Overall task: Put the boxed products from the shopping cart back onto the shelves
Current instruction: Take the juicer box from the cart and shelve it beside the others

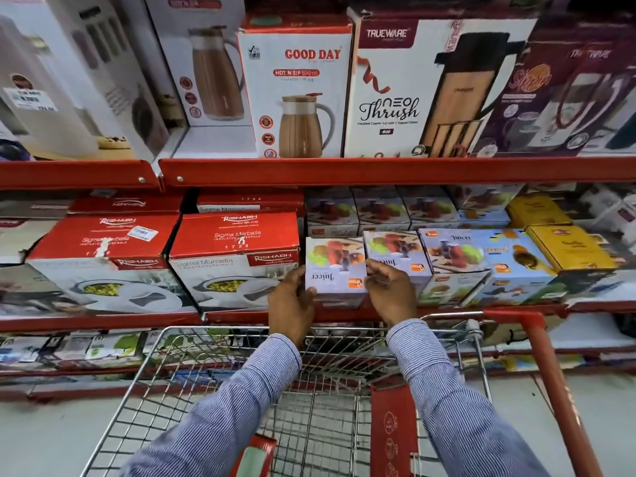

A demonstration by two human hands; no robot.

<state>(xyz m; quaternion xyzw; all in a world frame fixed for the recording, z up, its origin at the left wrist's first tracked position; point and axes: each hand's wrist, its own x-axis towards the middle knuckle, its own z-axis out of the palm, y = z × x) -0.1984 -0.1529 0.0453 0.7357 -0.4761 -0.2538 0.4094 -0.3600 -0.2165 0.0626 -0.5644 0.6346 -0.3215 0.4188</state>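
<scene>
- Both my arms reach forward over the shopping cart [320, 342], sleeves level.
- My left hand [290, 304] cups the juicer box [335, 270] on its left side; my right hand [390, 290] presses its right edge.
- The box sits on the middle shelf [103, 321], beside the casserole box [234, 259].

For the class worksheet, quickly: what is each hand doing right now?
Left hand: closed on the left side of the juicer box at the shelf edge.
Right hand: closed on the right side of the same box.

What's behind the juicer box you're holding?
Behind the held juicer box, between both hands, another row of juicer boxes stands deeper in. Anything behind those is hidden.
</scene>
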